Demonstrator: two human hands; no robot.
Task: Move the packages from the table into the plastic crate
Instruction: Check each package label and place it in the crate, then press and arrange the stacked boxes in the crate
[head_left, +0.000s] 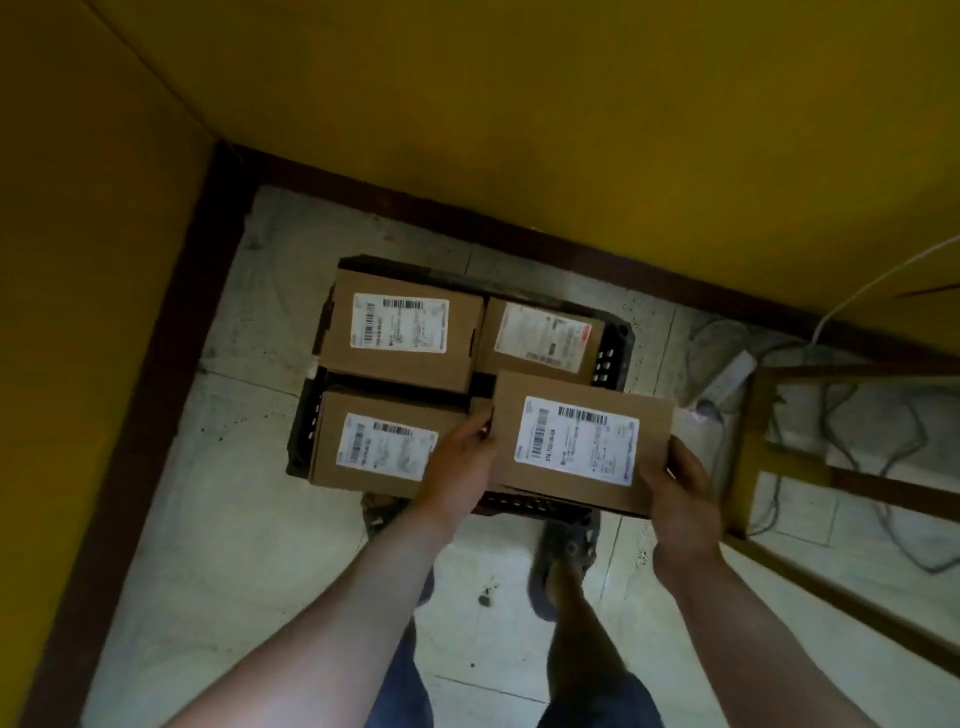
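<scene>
head view, looking down: my left hand (457, 462) and right hand (680, 499) each grip one end of a labelled cardboard box (576, 441), label up, over the near right corner of the black crate (615, 353) on the floor (234, 519). three more boxes (400, 332) sit inside; i can't tell whether mine touches the crate.

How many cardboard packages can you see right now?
4 brown cardboard packages. Three lie in the black plastic crate: far-left package, far-right package, near-left package. The fourth package is held by left hand and right hand above the near-right corner. Others may be hidden underneath.
</scene>
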